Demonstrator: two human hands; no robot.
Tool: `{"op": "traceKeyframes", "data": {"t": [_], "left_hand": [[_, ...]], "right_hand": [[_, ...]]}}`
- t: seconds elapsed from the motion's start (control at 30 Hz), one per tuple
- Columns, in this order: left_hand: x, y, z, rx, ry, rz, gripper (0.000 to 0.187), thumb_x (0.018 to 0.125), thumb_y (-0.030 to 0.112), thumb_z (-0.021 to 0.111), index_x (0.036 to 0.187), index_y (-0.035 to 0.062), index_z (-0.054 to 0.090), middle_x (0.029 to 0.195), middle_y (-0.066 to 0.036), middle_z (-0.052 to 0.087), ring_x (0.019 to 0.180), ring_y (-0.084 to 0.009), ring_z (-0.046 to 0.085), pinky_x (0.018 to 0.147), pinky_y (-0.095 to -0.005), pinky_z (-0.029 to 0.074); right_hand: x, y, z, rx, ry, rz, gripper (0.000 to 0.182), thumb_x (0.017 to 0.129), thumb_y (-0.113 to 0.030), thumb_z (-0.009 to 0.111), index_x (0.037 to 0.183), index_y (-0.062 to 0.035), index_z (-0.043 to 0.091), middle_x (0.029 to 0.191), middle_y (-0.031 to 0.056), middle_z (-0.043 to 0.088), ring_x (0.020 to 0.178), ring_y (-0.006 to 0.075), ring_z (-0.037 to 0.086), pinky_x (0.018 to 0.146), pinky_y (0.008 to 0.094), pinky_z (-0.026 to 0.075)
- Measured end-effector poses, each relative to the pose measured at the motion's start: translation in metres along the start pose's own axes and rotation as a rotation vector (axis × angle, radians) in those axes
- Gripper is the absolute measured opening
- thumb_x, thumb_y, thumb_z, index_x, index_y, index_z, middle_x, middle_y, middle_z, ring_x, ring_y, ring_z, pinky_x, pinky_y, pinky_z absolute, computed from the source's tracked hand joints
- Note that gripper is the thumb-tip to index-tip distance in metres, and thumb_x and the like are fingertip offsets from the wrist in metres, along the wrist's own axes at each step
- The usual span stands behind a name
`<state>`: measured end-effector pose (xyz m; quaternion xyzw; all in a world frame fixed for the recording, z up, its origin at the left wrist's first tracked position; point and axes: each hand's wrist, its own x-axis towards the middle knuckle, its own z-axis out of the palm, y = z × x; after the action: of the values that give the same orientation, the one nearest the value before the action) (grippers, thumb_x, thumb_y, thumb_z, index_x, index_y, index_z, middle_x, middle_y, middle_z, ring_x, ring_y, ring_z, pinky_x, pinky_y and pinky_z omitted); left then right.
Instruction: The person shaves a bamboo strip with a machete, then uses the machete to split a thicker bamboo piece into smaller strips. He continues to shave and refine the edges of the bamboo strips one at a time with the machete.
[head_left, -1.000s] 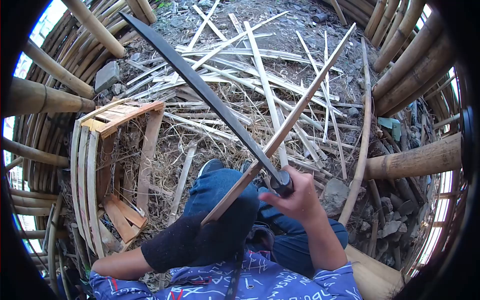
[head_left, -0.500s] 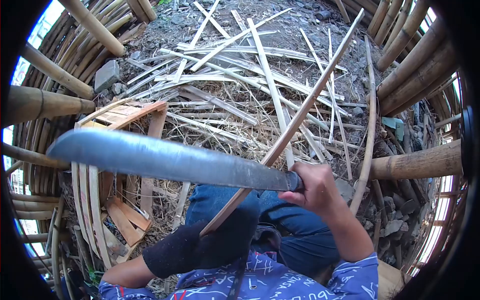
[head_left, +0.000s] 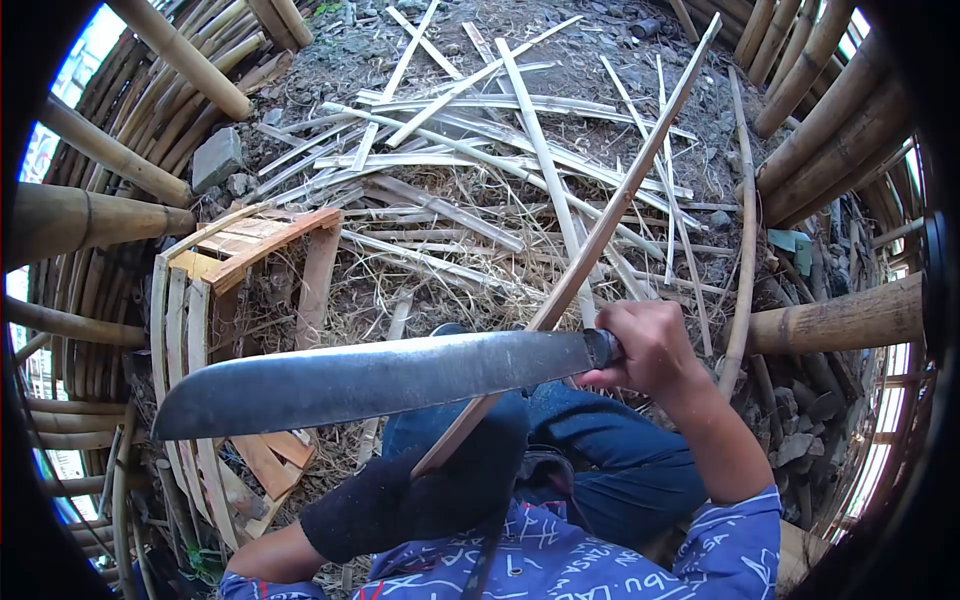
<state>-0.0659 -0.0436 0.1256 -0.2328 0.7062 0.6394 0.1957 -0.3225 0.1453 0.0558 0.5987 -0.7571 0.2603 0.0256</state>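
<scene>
My right hand (head_left: 650, 345) is closed round the handle of a machete (head_left: 370, 385). The wide blade points left and lies across the view above my knees. Behind it a long wooden strip (head_left: 600, 235) slants from my lap to the upper right, its middle covered by the blade. The strip's lower end rests over the black covering on my left arm. My left hand (head_left: 475, 455) is inside or beyond that dark cloth, near the strip; its fingers cannot be made out.
A slatted wooden frame (head_left: 225, 275) stands on the left, beside a grey block (head_left: 217, 158). Many split pale strips (head_left: 540, 160) lie crossed on the ground ahead. Bamboo poles (head_left: 840, 315) jut in from both sides. Rubble (head_left: 795, 430) lies at the right.
The machete has come down and to the right in my right hand, and its tip now sits lower. The whole view has shifted slightly. The wooden strip stays almost in place.
</scene>
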Motion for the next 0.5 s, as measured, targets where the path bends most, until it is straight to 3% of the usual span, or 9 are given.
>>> {"op": "traceKeyframes", "data": {"t": [0.27,0.5], "left_hand": [[-0.006,-0.002,0.006,-0.042,0.115,-0.074,0.038,0.089,0.040,0.055,0.112,0.0110,0.062,0.080,-0.013,0.066,0.078,-0.0251,0.065,0.071,-0.0341,0.048],[-0.004,0.010,0.006,-0.150,0.083,-0.137,0.038,0.090,0.037,0.053,0.114,0.0084,0.061,0.079,-0.013,0.065,0.076,-0.0263,0.064,0.071,-0.0347,0.047]], "right_hand": [[-0.001,0.012,0.004,-0.042,0.062,-0.030,0.063,0.068,-0.067,0.064,0.068,-0.0050,0.051,0.055,0.0052,0.051,0.049,0.0235,0.058,0.045,0.0345,0.046],[-0.005,-0.002,-0.001,-0.053,0.043,0.027,0.062,0.069,-0.065,0.065,0.072,-0.0039,0.054,0.056,0.0065,0.051,0.050,0.0239,0.059,0.045,0.0351,0.047]]}}
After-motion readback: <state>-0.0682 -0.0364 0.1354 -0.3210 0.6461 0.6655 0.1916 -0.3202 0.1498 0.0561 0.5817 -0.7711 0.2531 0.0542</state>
